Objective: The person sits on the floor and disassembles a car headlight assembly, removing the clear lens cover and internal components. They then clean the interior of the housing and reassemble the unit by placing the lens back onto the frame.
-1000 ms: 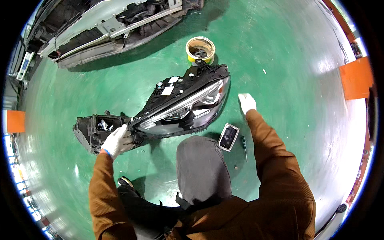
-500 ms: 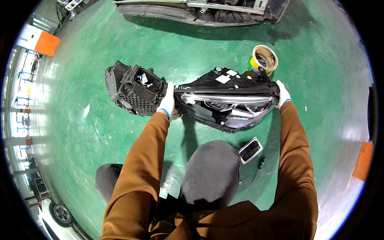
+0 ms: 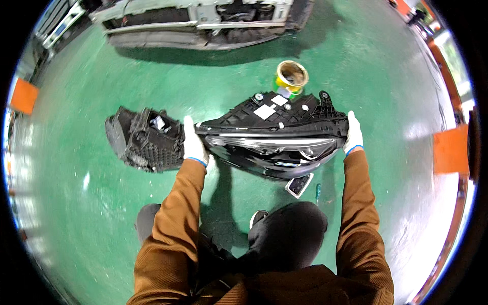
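Between my two white-gloved hands is a large car headlight [image 3: 274,134], its clear lens toward me and its black housing with white labels on the far side. My left hand [image 3: 195,142] grips the left end, and my right hand [image 3: 354,133] grips the right end; some fingers are hidden behind the housing. A shadow beneath suggests the headlight is held above the green floor. Just left of my left hand lies a second black housing [image 3: 147,140] with a honeycomb side and an opening on top.
A yellow and green bucket [image 3: 291,76] stands beyond the headlight. Near my knee lie a small white-rimmed tray [image 3: 299,186] with dark contents and a screwdriver [image 3: 318,191]. A car's stripped front end [image 3: 203,25] spans the far side. Orange blocks [image 3: 451,149] stand at the sides.
The view has swung rightward and my knees have shifted. The headlight is still between both hands, now tilted so more of its labelled housing shows and partly overlapping the small tray.
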{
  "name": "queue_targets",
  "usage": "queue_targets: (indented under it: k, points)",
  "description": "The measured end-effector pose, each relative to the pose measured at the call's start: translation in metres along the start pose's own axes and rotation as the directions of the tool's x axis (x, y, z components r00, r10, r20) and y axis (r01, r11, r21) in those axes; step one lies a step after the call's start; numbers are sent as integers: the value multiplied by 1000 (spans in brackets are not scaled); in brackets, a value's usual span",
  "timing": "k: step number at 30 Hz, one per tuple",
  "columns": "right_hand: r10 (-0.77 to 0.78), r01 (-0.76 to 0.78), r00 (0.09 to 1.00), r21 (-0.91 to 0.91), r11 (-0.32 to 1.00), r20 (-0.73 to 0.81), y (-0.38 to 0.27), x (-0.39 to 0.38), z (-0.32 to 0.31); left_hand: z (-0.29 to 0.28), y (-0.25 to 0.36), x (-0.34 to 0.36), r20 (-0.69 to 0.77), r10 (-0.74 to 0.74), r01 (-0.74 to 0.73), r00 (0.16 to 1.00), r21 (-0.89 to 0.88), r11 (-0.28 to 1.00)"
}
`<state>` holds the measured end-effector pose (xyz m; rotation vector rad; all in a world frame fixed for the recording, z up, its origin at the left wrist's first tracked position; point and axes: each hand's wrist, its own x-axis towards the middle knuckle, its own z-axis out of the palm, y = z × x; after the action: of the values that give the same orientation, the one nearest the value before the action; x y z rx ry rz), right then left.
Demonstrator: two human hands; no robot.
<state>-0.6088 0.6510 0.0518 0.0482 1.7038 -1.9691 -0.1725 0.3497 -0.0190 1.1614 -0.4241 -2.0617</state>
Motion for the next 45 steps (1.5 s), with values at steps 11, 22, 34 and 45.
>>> queue_targets:
  k: [11, 22, 34, 45]
  points:
    - [-397, 277, 906, 502, 819, 149, -111, -352, 28, -46, 161, -83, 631, 163, 22, 759, -275, 961]
    - [-402, 322, 846, 265, 909, 351, -36, -480, 31, -223, 168, -50, 591, 119, -38, 798, -148, 988]
    - [-462, 460, 714, 145, 876, 526, -31, -475, 64, -251, 259, -38, 392, 116, -199, 913, 177, 964]
    - [-416, 485, 728, 20, 874, 545, -33, -479, 66, -190, 276, -58, 323, 49, -214, 945, 496, 842]
